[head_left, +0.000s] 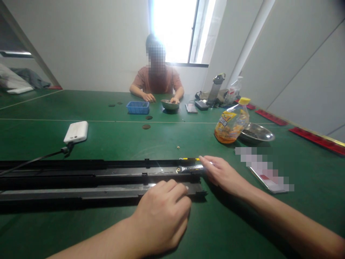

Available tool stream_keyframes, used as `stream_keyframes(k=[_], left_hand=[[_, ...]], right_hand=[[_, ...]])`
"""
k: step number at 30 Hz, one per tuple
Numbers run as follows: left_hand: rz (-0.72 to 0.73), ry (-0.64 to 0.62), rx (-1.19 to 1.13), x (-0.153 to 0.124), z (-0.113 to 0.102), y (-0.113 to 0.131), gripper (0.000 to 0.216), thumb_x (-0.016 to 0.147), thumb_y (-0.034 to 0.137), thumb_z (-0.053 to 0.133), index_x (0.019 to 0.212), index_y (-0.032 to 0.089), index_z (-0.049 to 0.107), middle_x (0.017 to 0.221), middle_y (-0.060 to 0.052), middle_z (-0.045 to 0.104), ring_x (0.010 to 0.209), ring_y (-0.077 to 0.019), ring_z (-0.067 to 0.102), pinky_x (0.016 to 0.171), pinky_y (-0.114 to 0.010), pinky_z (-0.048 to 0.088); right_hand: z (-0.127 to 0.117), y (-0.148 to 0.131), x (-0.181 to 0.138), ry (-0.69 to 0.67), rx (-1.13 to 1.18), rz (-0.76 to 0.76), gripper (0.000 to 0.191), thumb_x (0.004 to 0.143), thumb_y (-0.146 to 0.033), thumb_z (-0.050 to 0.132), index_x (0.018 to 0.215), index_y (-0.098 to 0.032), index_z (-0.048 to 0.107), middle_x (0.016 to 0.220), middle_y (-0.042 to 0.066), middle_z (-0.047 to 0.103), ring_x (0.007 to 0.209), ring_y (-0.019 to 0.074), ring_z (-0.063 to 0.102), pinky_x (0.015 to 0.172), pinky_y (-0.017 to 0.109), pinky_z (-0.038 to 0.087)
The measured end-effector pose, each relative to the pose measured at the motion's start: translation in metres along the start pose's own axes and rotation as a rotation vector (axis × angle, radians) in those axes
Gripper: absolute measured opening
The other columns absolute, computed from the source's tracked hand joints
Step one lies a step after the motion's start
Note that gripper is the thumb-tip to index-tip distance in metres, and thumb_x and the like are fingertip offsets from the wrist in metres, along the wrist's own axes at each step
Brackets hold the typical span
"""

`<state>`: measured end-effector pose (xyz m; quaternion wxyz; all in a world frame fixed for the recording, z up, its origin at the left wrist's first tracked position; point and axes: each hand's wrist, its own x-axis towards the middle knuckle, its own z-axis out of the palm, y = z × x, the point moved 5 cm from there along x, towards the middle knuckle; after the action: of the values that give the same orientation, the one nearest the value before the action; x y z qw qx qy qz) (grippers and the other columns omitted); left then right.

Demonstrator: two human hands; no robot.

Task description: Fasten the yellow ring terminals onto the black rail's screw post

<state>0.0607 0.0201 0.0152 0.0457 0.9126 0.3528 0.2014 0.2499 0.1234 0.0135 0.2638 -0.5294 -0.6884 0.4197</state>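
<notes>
A long black rail assembly (81, 180) lies across the green table (113, 140) in front of me, running off to the left. My left hand (163, 216) rests curled on its near strip, fingertips pressing the metal near the right end. My right hand (222, 172) reaches in from the right and holds a silver wrench (190, 168) lying on the rail's right end, its head by a small brass nut. A yellow tag sits just above the wrench.
A tilted bottle of orange liquid (231, 122) and a metal dish (256, 133) stand at the right. A white power bank (76, 131) with a cable lies at the left. Across the table sits a person with a blue tray (138, 107) and a metal bowl (170, 104).
</notes>
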Motion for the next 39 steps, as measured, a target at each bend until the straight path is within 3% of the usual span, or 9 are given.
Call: stream_keyframes(k=[7, 15, 23, 28, 32, 35, 39], left_hand=[[-0.004, -0.015, 0.0, 0.001, 0.0, -0.001, 0.008, 0.097, 0.024, 0.06, 0.103, 0.022, 0.065, 0.108, -0.007, 0.067, 0.093, -0.0261, 0.059, 0.077, -0.043, 0.052], [-0.01, -0.018, -0.007, 0.002, 0.0, -0.001, 0.009, 0.097, 0.025, 0.059, 0.103, 0.022, 0.065, 0.108, -0.007, 0.066, 0.093, -0.0261, 0.058, 0.077, -0.043, 0.052], [-0.006, -0.022, -0.011, 0.001, 0.001, -0.001, 0.009, 0.099, 0.026, 0.058, 0.102, 0.022, 0.065, 0.109, -0.006, 0.066, 0.092, -0.026, 0.057, 0.076, -0.044, 0.051], [-0.006, -0.021, -0.008, 0.001, 0.002, -0.002, 0.008, 0.098, 0.026, 0.058, 0.1, 0.022, 0.064, 0.108, -0.006, 0.066, 0.092, -0.0261, 0.057, 0.076, -0.044, 0.051], [-0.001, -0.025, -0.011, 0.0, 0.002, -0.002, 0.008, 0.098, 0.025, 0.058, 0.101, 0.022, 0.065, 0.108, -0.006, 0.066, 0.093, -0.0262, 0.057, 0.076, -0.044, 0.052], [0.0, -0.019, -0.007, 0.0, 0.001, -0.001, 0.008, 0.098, 0.025, 0.059, 0.101, 0.022, 0.065, 0.108, -0.006, 0.066, 0.093, -0.0264, 0.058, 0.076, -0.044, 0.052], [0.004, -0.003, -0.009, 0.001, 0.0, -0.001, 0.007, 0.097, 0.025, 0.059, 0.1, 0.021, 0.065, 0.108, -0.007, 0.066, 0.092, -0.0258, 0.058, 0.076, -0.043, 0.052]], right_hand=[[-0.011, -0.009, 0.027, -0.088, -0.139, -0.067, 0.05, 0.106, -0.064, 0.045, 0.076, -0.024, 0.046, 0.065, -0.005, 0.041, 0.059, 0.0141, 0.037, 0.054, 0.028, 0.028], [-0.017, -0.034, 0.051, -0.128, -0.387, -0.313, 0.049, 0.109, -0.057, 0.044, 0.073, -0.023, 0.042, 0.072, -0.004, 0.039, 0.068, 0.0152, 0.037, 0.063, 0.03, 0.031], [-0.008, -0.082, 0.045, -0.232, -0.683, -0.495, 0.045, 0.111, -0.045, 0.049, 0.073, -0.022, 0.045, 0.064, -0.005, 0.044, 0.058, 0.0126, 0.032, 0.059, 0.03, 0.024], [-0.003, -0.1, 0.029, -0.201, -0.869, -0.663, 0.04, 0.111, -0.043, 0.051, 0.076, -0.023, 0.045, 0.067, -0.002, 0.048, 0.06, 0.0148, 0.038, 0.061, 0.032, 0.023], [-0.017, -0.087, 0.021, -0.069, -0.67, -0.56, 0.044, 0.111, -0.045, 0.048, 0.073, -0.024, 0.041, 0.063, -0.004, 0.042, 0.058, 0.0143, 0.034, 0.06, 0.032, 0.025], [-0.028, -0.053, 0.013, 0.076, -0.349, -0.291, 0.051, 0.11, -0.056, 0.043, 0.07, -0.024, 0.038, 0.063, -0.004, 0.039, 0.058, 0.0142, 0.035, 0.057, 0.03, 0.027], [-0.017, -0.003, -0.006, 0.093, 0.034, 0.049, 0.054, 0.104, -0.069, 0.045, 0.074, -0.024, 0.045, 0.061, -0.004, 0.042, 0.055, 0.0141, 0.039, 0.053, 0.028, 0.03]])
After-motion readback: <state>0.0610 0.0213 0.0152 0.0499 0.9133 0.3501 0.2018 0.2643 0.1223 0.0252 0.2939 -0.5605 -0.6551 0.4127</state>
